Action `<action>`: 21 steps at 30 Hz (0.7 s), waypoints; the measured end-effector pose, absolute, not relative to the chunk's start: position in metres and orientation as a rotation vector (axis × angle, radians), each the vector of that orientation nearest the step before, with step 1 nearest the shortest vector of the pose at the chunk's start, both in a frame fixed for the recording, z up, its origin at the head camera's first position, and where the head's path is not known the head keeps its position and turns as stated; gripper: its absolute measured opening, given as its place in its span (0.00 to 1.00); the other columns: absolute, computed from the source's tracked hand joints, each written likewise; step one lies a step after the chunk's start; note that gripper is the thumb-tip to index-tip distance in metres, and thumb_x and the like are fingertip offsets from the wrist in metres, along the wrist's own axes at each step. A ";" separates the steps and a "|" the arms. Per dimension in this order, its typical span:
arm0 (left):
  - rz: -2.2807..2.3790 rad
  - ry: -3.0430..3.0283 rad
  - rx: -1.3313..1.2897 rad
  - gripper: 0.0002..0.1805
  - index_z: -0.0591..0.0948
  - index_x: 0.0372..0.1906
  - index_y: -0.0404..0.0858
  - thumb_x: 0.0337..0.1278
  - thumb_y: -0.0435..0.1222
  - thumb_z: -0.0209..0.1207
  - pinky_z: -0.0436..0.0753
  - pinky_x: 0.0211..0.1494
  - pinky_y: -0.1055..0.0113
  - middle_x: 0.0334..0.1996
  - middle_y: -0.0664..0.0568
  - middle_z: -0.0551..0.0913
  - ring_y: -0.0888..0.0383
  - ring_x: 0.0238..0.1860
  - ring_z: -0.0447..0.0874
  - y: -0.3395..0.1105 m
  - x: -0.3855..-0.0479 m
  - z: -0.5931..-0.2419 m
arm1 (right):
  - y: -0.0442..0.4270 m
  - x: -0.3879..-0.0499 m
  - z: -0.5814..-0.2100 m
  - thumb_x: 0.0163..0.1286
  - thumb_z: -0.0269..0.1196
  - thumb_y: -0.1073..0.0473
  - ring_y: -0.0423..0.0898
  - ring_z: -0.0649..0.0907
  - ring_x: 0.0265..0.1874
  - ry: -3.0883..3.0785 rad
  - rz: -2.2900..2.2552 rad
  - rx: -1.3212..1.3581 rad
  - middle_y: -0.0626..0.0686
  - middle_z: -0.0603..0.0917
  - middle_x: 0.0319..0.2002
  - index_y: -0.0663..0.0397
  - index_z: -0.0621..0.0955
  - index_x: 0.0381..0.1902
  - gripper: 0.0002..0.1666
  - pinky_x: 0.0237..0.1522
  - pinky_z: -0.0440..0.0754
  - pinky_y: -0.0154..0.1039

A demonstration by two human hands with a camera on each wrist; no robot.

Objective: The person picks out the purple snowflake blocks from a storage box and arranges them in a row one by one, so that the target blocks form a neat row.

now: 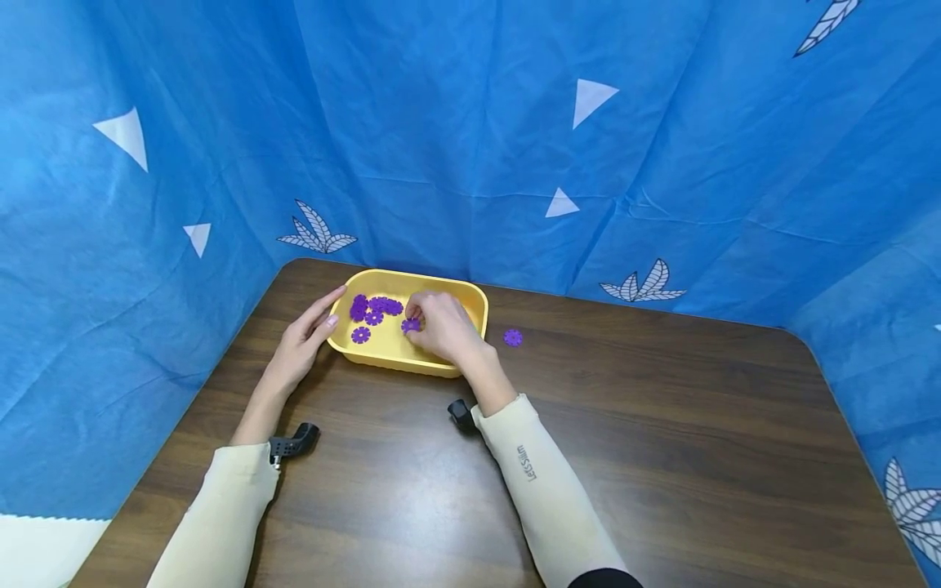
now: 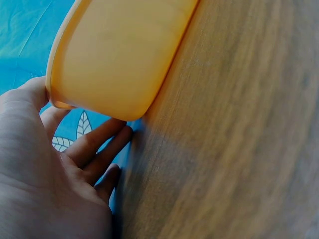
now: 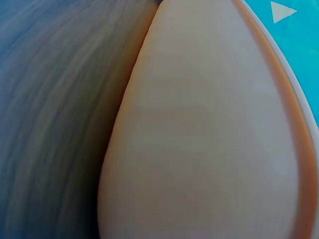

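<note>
A yellow plastic tray stands near the table's back left. Several purple notched building discs lie in its left half, some piled together. My right hand reaches over the right half of the tray and pinches a purple disc between thumb and fingers. My left hand touches the tray's left end with fairly straight fingers. In the left wrist view, the left hand has fingers against the outside of the tray. Only the tray's outer wall fills the right wrist view; the right hand is hidden there.
One purple disc lies on the dark wooden table, just right of the tray. A blue cloth with white leaf and triangle prints hangs behind and beside the table. Black wrist cameras sit at both sleeves.
</note>
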State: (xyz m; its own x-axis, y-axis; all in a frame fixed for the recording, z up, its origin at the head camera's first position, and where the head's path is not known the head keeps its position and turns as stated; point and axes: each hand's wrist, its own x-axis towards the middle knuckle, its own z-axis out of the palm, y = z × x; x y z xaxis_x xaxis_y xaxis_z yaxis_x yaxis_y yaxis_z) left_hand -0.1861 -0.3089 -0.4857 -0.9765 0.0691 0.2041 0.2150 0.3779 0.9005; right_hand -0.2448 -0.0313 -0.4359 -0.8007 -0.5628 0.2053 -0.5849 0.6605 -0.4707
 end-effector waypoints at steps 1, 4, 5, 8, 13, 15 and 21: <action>-1.664 -2.494 -0.260 0.28 0.67 0.82 0.52 0.84 0.41 0.51 0.72 0.65 0.86 0.81 0.51 0.66 0.43 0.78 0.68 -0.308 -0.186 -0.486 | -0.028 -0.244 -0.435 0.62 0.78 0.57 0.43 0.83 0.38 -2.817 0.841 0.968 0.49 0.88 0.38 0.53 0.86 0.42 0.13 0.44 0.83 0.36; -1.650 -2.501 -0.254 0.28 0.67 0.82 0.53 0.84 0.42 0.51 0.72 0.65 0.86 0.81 0.52 0.66 0.44 0.79 0.67 -0.308 -0.186 -0.486 | -0.017 -0.242 -0.430 0.61 0.78 0.58 0.43 0.85 0.39 -2.783 0.897 0.944 0.49 0.88 0.39 0.54 0.85 0.43 0.15 0.46 0.83 0.36; -1.647 -2.504 -0.249 0.28 0.67 0.82 0.53 0.84 0.43 0.51 0.71 0.65 0.86 0.81 0.53 0.66 0.44 0.79 0.66 -0.308 -0.186 -0.487 | -0.012 -0.242 -0.429 0.61 0.78 0.59 0.43 0.86 0.40 -2.771 0.917 0.940 0.49 0.88 0.40 0.54 0.85 0.43 0.15 0.47 0.84 0.37; -1.619 -2.526 -0.234 0.28 0.66 0.82 0.55 0.84 0.43 0.51 0.70 0.66 0.87 0.82 0.53 0.65 0.44 0.80 0.65 -0.308 -0.185 -0.486 | 0.000 -0.241 -0.423 0.61 0.78 0.60 0.44 0.87 0.42 -2.740 0.980 0.921 0.49 0.88 0.40 0.55 0.84 0.44 0.16 0.49 0.84 0.38; -1.607 -2.539 -0.240 0.28 0.65 0.83 0.54 0.84 0.44 0.50 0.71 0.64 0.87 0.82 0.51 0.64 0.41 0.79 0.66 -0.309 -0.183 -0.485 | 0.022 -0.238 -0.415 0.61 0.78 0.61 0.51 0.87 0.45 -2.728 1.084 0.880 0.49 0.86 0.41 0.55 0.83 0.44 0.17 0.50 0.85 0.40; -1.612 -2.537 -0.243 0.28 0.65 0.83 0.54 0.85 0.44 0.50 0.71 0.64 0.87 0.82 0.50 0.64 0.41 0.78 0.67 -0.309 -0.183 -0.485 | 0.031 -0.238 -0.412 0.61 0.78 0.62 0.52 0.87 0.46 -2.720 1.102 0.863 0.49 0.86 0.41 0.55 0.83 0.44 0.17 0.50 0.86 0.40; -1.617 -2.531 -0.250 0.28 0.65 0.82 0.55 0.85 0.44 0.49 0.71 0.65 0.87 0.82 0.52 0.65 0.43 0.78 0.67 -0.308 -0.185 -0.485 | 0.063 -0.238 -0.408 0.62 0.78 0.62 0.54 0.88 0.46 -2.682 1.136 0.838 0.51 0.87 0.42 0.55 0.84 0.44 0.16 0.52 0.89 0.47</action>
